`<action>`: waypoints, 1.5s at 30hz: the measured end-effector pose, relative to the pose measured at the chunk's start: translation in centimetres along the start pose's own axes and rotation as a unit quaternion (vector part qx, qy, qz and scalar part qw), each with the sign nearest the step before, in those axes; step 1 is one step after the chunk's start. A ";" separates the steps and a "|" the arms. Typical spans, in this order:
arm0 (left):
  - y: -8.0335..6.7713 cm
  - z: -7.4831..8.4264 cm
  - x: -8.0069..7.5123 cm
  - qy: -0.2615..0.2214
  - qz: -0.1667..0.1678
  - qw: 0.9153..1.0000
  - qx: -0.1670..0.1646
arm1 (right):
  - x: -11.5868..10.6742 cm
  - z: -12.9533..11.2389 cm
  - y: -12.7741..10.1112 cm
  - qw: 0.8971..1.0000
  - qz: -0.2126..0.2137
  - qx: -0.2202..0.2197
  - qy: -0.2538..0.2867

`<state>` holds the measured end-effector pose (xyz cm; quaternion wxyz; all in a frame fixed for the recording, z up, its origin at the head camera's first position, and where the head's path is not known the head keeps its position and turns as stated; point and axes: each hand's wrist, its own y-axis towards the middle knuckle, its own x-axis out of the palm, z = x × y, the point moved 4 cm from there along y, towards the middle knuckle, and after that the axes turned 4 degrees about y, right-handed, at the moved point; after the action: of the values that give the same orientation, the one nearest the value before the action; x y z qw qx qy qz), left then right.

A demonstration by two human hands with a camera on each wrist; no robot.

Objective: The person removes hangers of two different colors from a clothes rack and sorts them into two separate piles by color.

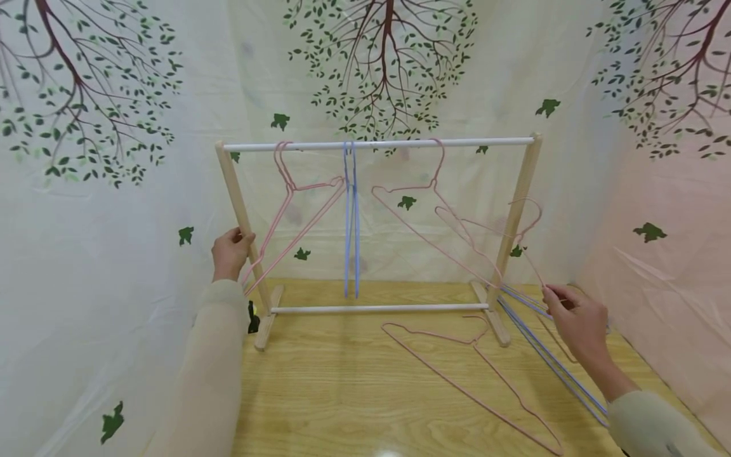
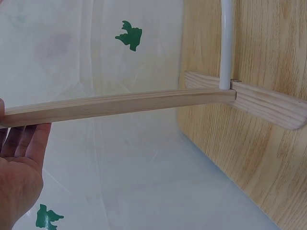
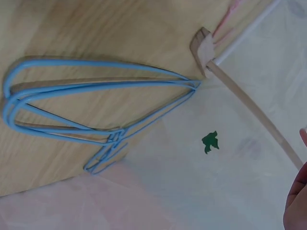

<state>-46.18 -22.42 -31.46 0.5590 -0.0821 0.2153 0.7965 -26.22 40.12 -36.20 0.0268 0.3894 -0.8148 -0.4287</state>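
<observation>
Left hand (image 1: pixel 231 252) grips the left wooden post (image 1: pixel 244 222) of the small clothes rack (image 1: pixel 377 145), fingers curled round it about halfway up; the left wrist view shows the palm against the post (image 2: pixel 120 103).

Right hand (image 1: pixel 577 320) pinches a pink wire hanger (image 1: pixel 502 238) by its lower end, beside the right post (image 1: pixel 516 209). The hanger is off the table (image 1: pixel 342 393) and tilted, its hook (image 1: pixel 528 216) up near the right post. Its long axis runs from lower right, at the fingers, up and left toward the rack. Thin wire against a pale cloth, so exactly which strand the fingers hold is hard to tell; probably the bottom bar's corner.

To do this well, I judge: keep the left hand steady on the post so the light rack does not tip or slide. Lift the hanger high enough that the hook clears the top rail, turn the hook opening down over the rail, and keep it clear of the pink hanger already hung at right (image 1: pixel 425 190).

Others around:
- pink hangers at left (image 1: pixel 291 190)
- blue hangers at centre (image 1: pixel 351 216)
- a pink one flat on the table (image 1: pixel 474 374)
- blue ones lying by the right foot (image 3: pixel 96 96)
</observation>
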 end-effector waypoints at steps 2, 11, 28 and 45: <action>0.0 0.0 -0.1 -0.004 -0.002 1.000 0.005 | -0.2 0.1 -0.9 1.000 -0.010 0.002 -0.005; 0.3 -0.4 -0.3 -0.016 -0.012 1.000 0.013 | -0.7 0.4 -4.6 0.998 -0.040 -0.022 -0.042; 0.7 -0.9 -1.1 -0.015 -0.031 0.999 0.011 | -1.1 0.2 -11.6 0.990 -0.118 0.024 -0.071; 1.1 -1.3 -1.3 -0.027 -0.048 0.998 0.001 | 1.1 -1.7 -16.3 0.976 -0.193 0.085 -0.052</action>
<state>-46.88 -24.39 -31.84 0.6021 -0.0699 0.1970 0.7706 -16.39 32.89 -47.16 -0.1319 0.5177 -0.7577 -0.3748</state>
